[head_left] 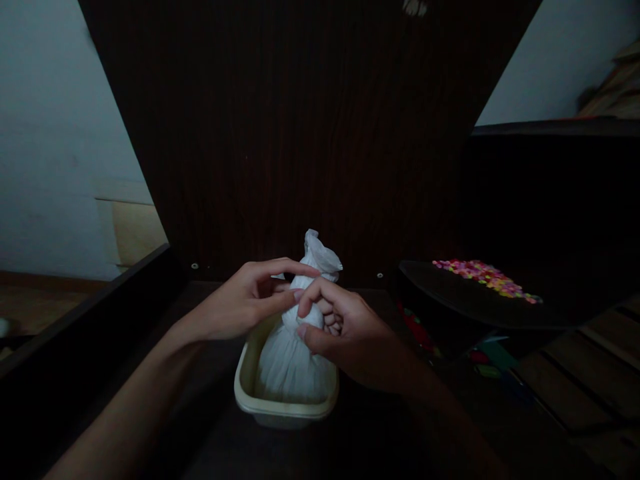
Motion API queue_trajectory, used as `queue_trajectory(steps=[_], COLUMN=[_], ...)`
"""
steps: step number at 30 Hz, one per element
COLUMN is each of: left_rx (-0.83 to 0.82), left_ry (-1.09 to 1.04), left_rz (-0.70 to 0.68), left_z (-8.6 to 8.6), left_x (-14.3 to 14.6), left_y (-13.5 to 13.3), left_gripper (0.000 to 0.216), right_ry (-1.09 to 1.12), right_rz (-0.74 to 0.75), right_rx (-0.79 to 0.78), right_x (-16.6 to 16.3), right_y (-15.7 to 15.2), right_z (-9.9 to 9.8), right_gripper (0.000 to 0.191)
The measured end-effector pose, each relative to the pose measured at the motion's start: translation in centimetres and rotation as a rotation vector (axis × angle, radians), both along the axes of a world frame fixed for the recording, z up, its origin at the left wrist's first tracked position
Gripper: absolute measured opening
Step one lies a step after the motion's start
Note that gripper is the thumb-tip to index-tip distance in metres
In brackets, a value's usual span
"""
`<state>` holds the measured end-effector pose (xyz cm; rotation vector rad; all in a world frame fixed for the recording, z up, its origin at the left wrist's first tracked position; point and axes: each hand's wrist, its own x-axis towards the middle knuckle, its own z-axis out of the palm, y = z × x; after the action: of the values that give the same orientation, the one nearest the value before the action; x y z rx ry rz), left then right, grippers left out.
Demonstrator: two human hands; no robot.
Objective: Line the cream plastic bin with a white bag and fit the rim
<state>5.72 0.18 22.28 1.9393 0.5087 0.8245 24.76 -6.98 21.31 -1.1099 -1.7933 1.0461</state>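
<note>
A white plastic bag (295, 363), full and gathered at its neck, sits inside a cream-coloured tub (285, 408). Its loose top sticks up above my fingers. From the left, my left hand (265, 293) reaches around the upper part of the bag, thumb and fingers pinching it. My right hand (345, 327) is closed at the neck from the other side, the thumb and forefinger against the gathered plastic. The two hands touch or nearly touch each other at the neck. What the curled fingers of the right hand hold is partly hidden.
Behind the tub rises a tall dark wooden panel (300, 133). A dark side rail (100, 313) runs along the left. At the right, a dark curved shelf (440, 287) carries a pile of small bright pink and yellow pieces (485, 277). Slats (575, 393) show lower right.
</note>
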Motion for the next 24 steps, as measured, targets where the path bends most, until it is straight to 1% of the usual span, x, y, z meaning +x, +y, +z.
queue_trajectory(steps=[2, 5, 7, 11, 13, 15, 20, 24], left_rx=[-0.018, 0.017, 0.054, 0.106, 0.122, 0.146, 0.221, 0.245], left_ry=[-0.016, 0.029, 0.077, 0.202, 0.292, 0.335, 0.354, 0.304], left_rz=[-0.007, 0.027, 0.027, -0.042, -0.076, -0.097, -0.113, -0.107], left_z=[-0.3, -0.4, -0.3, -0.2, -0.2, -0.1, 0.6, 0.6], left_x=[0.0, -0.3, -0.6, -0.9, -1.1, -1.3, -1.4, -0.9], left_y=[0.0, -0.1, -0.2, -0.6, -0.8, -1.0, -1.2, -1.0], left_gripper=[0.029, 0.026, 0.025, 0.023, 0.024, 0.024, 0.023, 0.020], right_ry=[0.029, 0.048, 0.013, -0.100, -0.122, -0.122, -0.084, -0.042], right_rz=[0.020, 0.045, 0.028, -0.028, -0.037, -0.032, 0.018, -0.014], right_rx=[-0.010, -0.023, -0.009, 0.074, 0.110, 0.124, 0.118, 0.116], right_x=[0.2, 0.7, 1.0, 1.2, 1.0, 0.8, 0.2, 0.1], right_y=[0.1, 0.2, 0.2, 0.2, 0.1, -0.1, -0.4, -0.2], right_z=[0.0, -0.2, -0.4, -0.5, -0.4, -0.1, 0.4, 0.3], right_gripper=[0.017, 0.021, 0.026, 0.031, 0.030, 0.028, 0.026, 0.021])
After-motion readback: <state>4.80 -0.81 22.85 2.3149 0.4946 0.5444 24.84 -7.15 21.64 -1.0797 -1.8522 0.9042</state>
